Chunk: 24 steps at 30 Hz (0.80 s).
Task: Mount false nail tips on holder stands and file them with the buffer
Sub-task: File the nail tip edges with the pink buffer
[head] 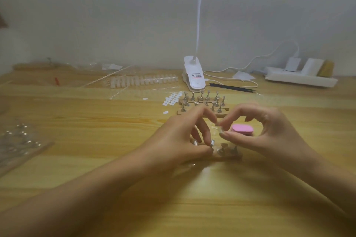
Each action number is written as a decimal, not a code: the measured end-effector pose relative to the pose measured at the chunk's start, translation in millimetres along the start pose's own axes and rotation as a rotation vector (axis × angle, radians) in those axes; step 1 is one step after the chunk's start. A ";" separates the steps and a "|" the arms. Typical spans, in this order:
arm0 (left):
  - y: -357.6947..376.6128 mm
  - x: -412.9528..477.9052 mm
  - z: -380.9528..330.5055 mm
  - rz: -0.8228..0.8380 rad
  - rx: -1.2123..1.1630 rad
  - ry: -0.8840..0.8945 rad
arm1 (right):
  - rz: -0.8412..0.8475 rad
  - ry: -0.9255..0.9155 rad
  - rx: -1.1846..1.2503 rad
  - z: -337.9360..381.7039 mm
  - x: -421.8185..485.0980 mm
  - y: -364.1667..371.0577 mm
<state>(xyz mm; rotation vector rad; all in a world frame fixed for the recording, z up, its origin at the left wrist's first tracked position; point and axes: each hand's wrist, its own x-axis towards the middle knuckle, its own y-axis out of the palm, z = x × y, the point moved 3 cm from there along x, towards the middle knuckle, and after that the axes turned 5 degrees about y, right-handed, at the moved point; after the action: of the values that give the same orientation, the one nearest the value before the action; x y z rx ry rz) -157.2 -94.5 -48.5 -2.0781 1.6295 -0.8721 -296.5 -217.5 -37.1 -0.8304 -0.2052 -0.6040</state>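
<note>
My left hand point(185, 136) pinches a small metal holder stand point(212, 143) between thumb and fingertips, just above a wooden base point(229, 155) that carries a few more stands. My right hand point(267, 131) holds a clear false nail tip point(220, 131) between thumb and forefinger, close to the stand. A pink buffer block point(242, 129) lies on the table behind my right fingers. Farther back, a second wooden base point(202, 105) holds several upright metal stands.
White adhesive dots point(173, 98) lie left of the far base. A clear box of nail tips point(142, 81), a white clip lamp point(194, 77), black tweezers point(231, 87) and a power strip point(300, 78) line the back. A plastic bag of stands point(17, 140) lies at left.
</note>
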 end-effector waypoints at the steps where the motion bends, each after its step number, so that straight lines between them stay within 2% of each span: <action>1: 0.9 -0.9 -0.2 -0.014 -0.011 0.006 | 0.003 0.008 0.016 -0.5 -1.3 1.3; 10: 4.6 -2.2 -2.6 -0.123 0.073 -0.011 | 0.031 0.063 0.077 0.3 -10.3 16.7; 24: 5.5 -1.6 2.7 -0.095 -0.002 -0.081 | -0.014 0.058 0.040 -2.9 -9.7 21.2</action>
<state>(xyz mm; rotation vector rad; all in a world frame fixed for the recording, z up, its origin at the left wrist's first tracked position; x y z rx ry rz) -159.7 -94.7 -54.3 -2.1784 1.5021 -0.8058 -292.3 -204.6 -56.3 -0.7724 -0.1700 -0.6342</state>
